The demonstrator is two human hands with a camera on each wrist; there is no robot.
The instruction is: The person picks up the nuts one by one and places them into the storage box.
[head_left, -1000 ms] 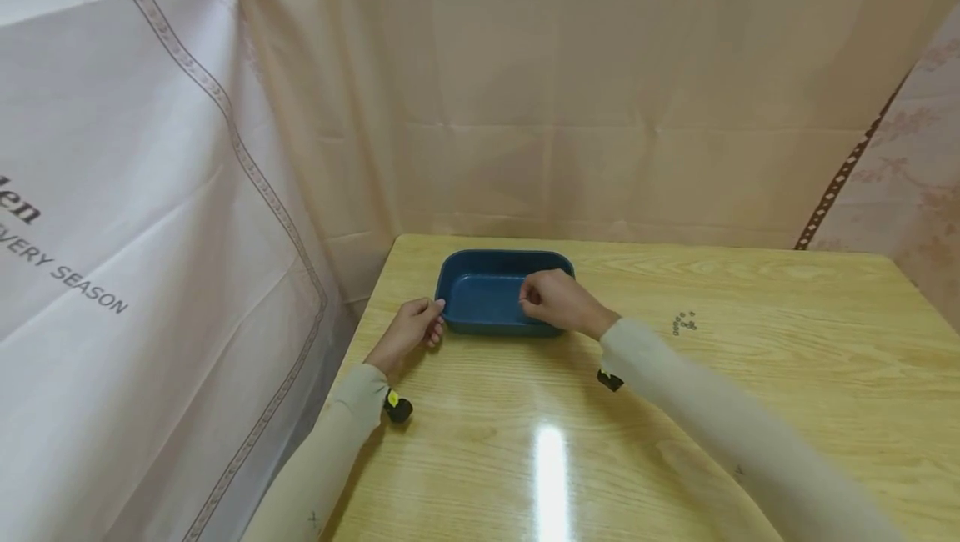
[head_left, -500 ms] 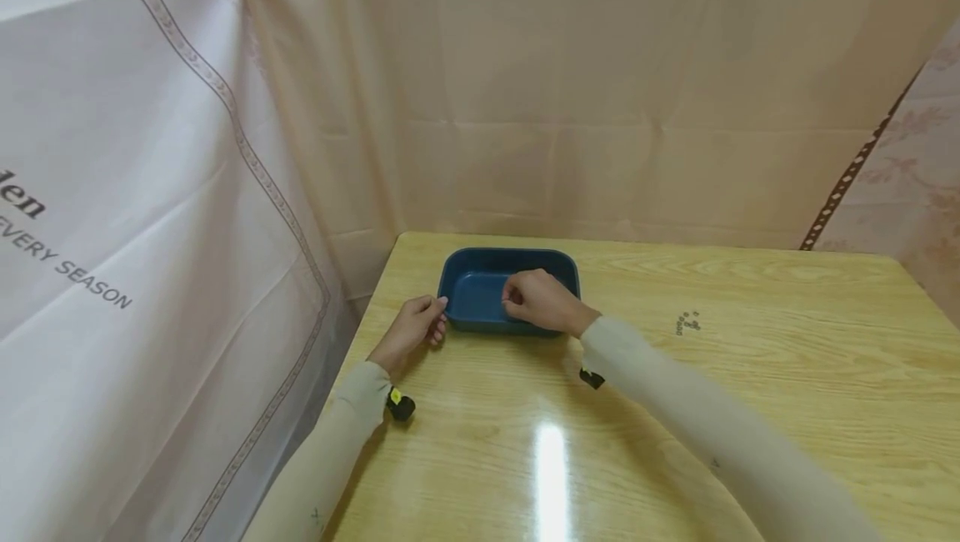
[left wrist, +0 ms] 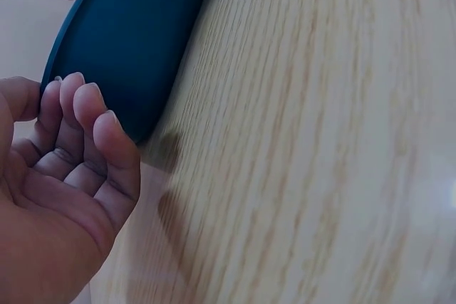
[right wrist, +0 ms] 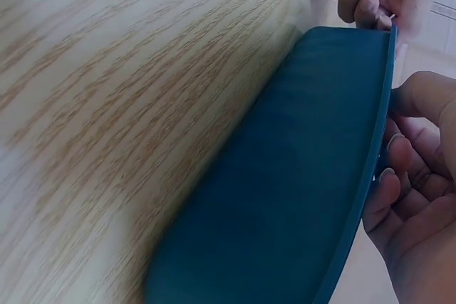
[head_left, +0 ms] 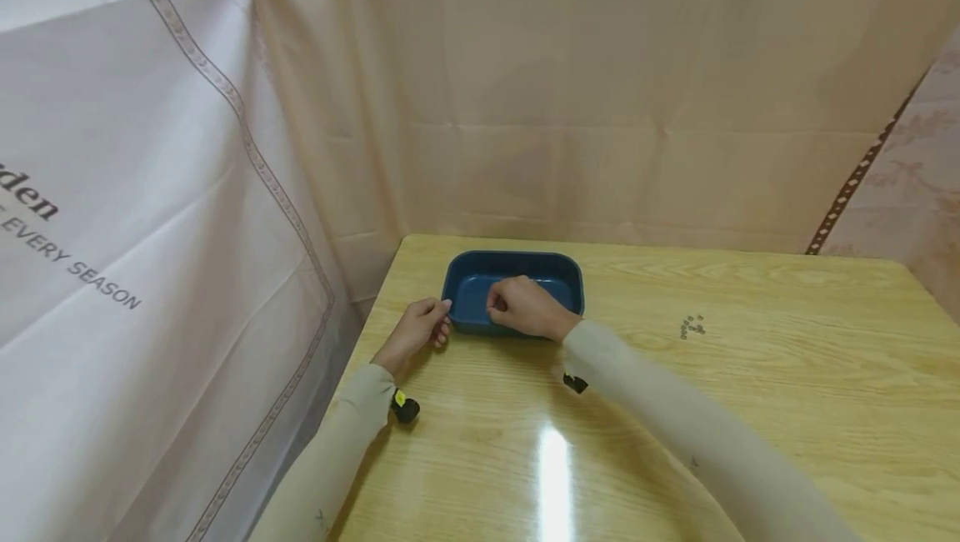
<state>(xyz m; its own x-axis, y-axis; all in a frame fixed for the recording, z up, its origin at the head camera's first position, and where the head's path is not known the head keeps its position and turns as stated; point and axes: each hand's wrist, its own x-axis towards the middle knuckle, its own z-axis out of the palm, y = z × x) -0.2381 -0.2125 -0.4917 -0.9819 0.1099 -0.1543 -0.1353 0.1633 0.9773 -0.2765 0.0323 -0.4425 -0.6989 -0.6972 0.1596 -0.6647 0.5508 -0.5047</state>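
Note:
A deep blue rectangular tray [head_left: 459,327] stands near the table's left back corner. At its left front corner my left hand [head_left: 417,331] pinches the rim between thumb and forefinger. In the left wrist view, the other fingers [left wrist: 91,105] curl loosely beside the tray's outer wall. Over the tray's interior is my right hand [head_left: 528,307], thumb and forefinger brought together and the other fingers curled. Anything small between those fingertips is hidden. The right wrist view shows this right hand [right wrist: 420,183] beyond the front rim, partly covered by the tray wall [right wrist: 285,154].
Several tiny dark ring-like pieces [head_left: 692,327] lie scattered on the wooden table [head_left: 645,425] to the right of the tray. A beige cloth [head_left: 525,108] hangs behind the table, and a printed white cloth [head_left: 150,275] hangs at the left.
My right hand has moved left over the tray, from its right end to about the middle. The left hand keeps its pinch on the rim. The head view has shifted slightly.

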